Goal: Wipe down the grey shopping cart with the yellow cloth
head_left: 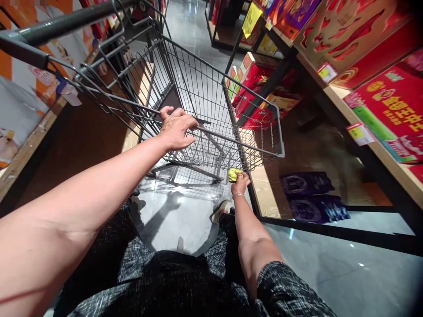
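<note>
My left hand (176, 127) is wrapped round the near rim wire of a dark wire shopping cart (211, 94), which stands tilted in a shop aisle with its basket showing nothing inside. My right hand (240, 183) reaches down low beside the cart, fingers closed on a small yellow-green object (234, 174) close to the floor and the edge of a low wooden shelf (268, 193). A bracelet sits on that wrist. The cart's handle bar (49, 31) runs across the upper left.
Red gift boxes (390, 105) fill the shelves on the right; dark purple packets (313, 198) lie on the bottom shelf. More red boxes (257, 92) stand beyond the cart. An orange and white panel (23, 88) lines the left. Glossy grey floor (178, 220) runs down the aisle.
</note>
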The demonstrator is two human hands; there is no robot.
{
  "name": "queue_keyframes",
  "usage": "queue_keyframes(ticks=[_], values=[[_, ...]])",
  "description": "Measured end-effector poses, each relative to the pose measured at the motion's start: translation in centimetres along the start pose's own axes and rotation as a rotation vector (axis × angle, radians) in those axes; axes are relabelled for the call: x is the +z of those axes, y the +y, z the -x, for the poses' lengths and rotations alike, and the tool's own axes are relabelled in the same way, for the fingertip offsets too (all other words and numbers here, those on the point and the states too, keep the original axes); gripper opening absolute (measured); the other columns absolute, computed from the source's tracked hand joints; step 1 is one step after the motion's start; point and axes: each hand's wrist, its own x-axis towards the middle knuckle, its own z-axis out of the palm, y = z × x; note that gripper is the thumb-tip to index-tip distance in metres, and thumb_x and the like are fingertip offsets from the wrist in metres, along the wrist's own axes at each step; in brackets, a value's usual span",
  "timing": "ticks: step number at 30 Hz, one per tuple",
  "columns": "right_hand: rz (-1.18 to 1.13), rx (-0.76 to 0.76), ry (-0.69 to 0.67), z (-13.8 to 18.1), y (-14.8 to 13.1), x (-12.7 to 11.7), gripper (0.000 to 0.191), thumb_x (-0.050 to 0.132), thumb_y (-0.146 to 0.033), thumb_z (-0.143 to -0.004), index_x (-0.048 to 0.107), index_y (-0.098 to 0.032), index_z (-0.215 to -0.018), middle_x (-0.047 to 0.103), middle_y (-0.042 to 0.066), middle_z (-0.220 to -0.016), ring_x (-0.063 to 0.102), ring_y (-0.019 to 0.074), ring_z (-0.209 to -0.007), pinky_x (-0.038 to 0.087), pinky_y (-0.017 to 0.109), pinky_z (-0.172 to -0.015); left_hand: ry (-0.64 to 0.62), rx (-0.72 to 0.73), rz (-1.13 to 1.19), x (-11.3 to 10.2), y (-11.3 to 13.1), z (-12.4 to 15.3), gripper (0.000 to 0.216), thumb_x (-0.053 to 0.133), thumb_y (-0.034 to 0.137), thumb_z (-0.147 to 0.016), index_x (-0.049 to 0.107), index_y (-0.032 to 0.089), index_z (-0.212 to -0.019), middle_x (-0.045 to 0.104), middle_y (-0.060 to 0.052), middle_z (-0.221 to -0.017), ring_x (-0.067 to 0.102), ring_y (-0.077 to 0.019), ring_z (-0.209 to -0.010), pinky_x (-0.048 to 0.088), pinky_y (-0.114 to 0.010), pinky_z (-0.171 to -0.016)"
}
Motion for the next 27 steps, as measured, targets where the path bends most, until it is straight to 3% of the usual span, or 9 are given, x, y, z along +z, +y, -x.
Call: queue_keyframes(ticks=[3,5,9,12,15,17,22,24,27], values=[[-0.003,-0.064,-0.024,-0.8,-1.0,-1.7,0.053,0.048,-0.008,-0.062,0.067,-0.020,-0.110,0.052,0.010,-0.118,0.047,0.0261,-0.115,0.045,0.046,-0.103,-0.003,-0.012,-0.008,-0.3,-0.3,-0.1,0.023,0.056,0.031,-0.075,0.067,0.026,-0.094,0.067,0.001,-0.087,0.054,-0.0286,-0.109,0.018,-0.060,-0.112],[0.004,-0.155,0.022,-2.1,-1.9,-4.3,0.054,0.049,-0.009,-0.066,0.067,-0.023,-0.115,0.053,0.010,-0.121,0.047,0.0265,-0.117,0.043,0.047,-0.105,-0.007,-0.019,-0.020,-0.6,-0.5,-0.2,0.025,0.057,0.028,-0.071,0.068,0.026,-0.093,0.068,0.001,-0.086,0.054,-0.0279,-0.105,0.020,-0.060,-0.110],[0.043,-0.309,0.336,-5.0,-4.0,-11.9,0.052,0.055,-0.013,-0.070,0.065,-0.026,-0.120,0.049,0.012,-0.133,0.043,0.0316,-0.125,0.040,0.053,-0.107,-0.003,-0.012,-0.013,-0.7,-1.0,-0.3,0.026,0.057,0.029,-0.072,0.069,0.027,-0.094,0.068,0.000,-0.086,0.053,-0.0283,-0.104,0.020,-0.061,-0.109],[0.094,-0.197,0.465,-6.5,-5.7,-16.2,0.053,0.058,-0.016,-0.073,0.062,-0.025,-0.125,0.046,0.014,-0.137,0.041,0.0352,-0.128,0.039,0.057,-0.105,0.002,-0.020,-0.011,-0.5,-1.1,-0.2,0.025,0.057,0.028,-0.073,0.070,0.027,-0.095,0.068,0.001,-0.086,0.054,-0.0279,-0.105,0.019,-0.060,-0.110],[0.133,-0.053,0.303,-6.7,-8.6,-17.1,0.061,0.052,-0.011,-0.073,0.058,-0.024,-0.133,0.049,0.016,-0.136,0.044,0.0356,-0.124,0.041,0.057,-0.100,-0.009,-0.038,-0.023,-0.5,-0.9,-0.1,0.022,0.059,0.026,-0.074,0.069,0.027,-0.093,0.068,0.001,-0.086,0.053,-0.0265,-0.106,0.019,-0.059,-0.110],[0.143,-0.053,0.185,-6.3,-11.6,-16.4,0.067,0.051,-0.009,-0.071,0.056,-0.023,-0.136,0.051,0.017,-0.138,0.044,0.0355,-0.124,0.042,0.054,-0.099,-0.022,-0.050,-0.033,-0.7,-0.6,-0.1,0.019,0.060,0.027,-0.076,0.070,0.027,-0.093,0.067,0.002,-0.087,0.052,-0.0255,-0.107,0.019,-0.059,-0.111],[0.147,-0.376,-0.002,-6.2,-19.5,-15.3,0.069,0.056,-0.009,-0.075,0.053,-0.021,-0.143,0.052,0.015,-0.145,0.045,0.0334,-0.124,0.042,0.047,-0.099,-0.051,-0.055,-0.054,-1.2,-0.4,-0.2,0.019,0.062,0.028,-0.079,0.070,0.024,-0.095,0.069,0.001,-0.093,0.051,-0.0248,-0.107,0.020,-0.058,-0.111],[0.175,-0.484,-0.095,-7.2,-20.2,-16.2,0.070,0.058,-0.011,-0.077,0.051,-0.023,-0.146,0.053,0.014,-0.144,0.048,0.0322,-0.121,0.043,0.045,-0.095,-0.040,-0.063,-0.046,-1.2,-0.5,-0.2,0.018,0.062,0.026,-0.076,0.070,0.024,-0.092,0.070,0.001,-0.091,0.052,-0.0258,-0.107,0.021,-0.060,-0.110],[0.285,-0.450,-0.206,-9.3,-17.1,-18.5,0.061,0.058,-0.015,-0.080,0.054,-0.025,-0.141,0.059,0.014,-0.136,0.053,0.0310,-0.113,0.042,0.041,-0.087,-0.011,-0.044,-0.015,-0.9,-0.7,-0.3,0.019,0.062,0.027,-0.074,0.070,0.026,-0.091,0.070,0.001,-0.090,0.053,-0.0269,-0.107,0.022,-0.061,-0.109]])
